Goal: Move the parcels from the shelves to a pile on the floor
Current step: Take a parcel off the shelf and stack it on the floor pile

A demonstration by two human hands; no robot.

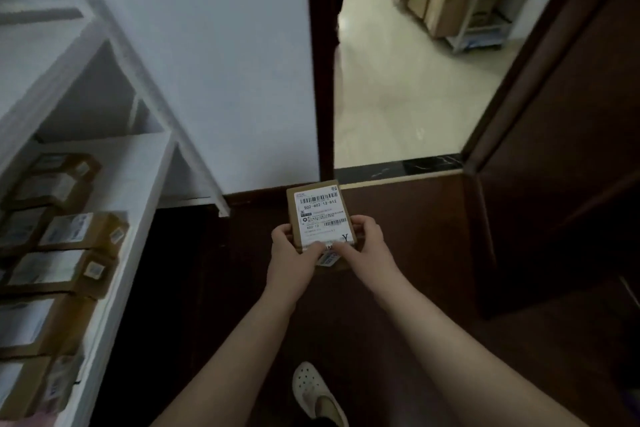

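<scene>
One parcel (318,211) was gripped between my left hand (291,250) and right hand (367,239), above the dark floor (398,288), near the shelves (138,166).

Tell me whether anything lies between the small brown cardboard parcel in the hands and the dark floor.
Nothing visible does. The left hand and right hand hold the small brown cardboard parcel above dark wooden floor. The white shoe stands nearer the person, out of the path.

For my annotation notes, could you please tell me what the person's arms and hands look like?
The left forearm and right forearm are bare, no sleeves in view. The left hand and right hand wear no gloves; no watch or ring shows.
</scene>
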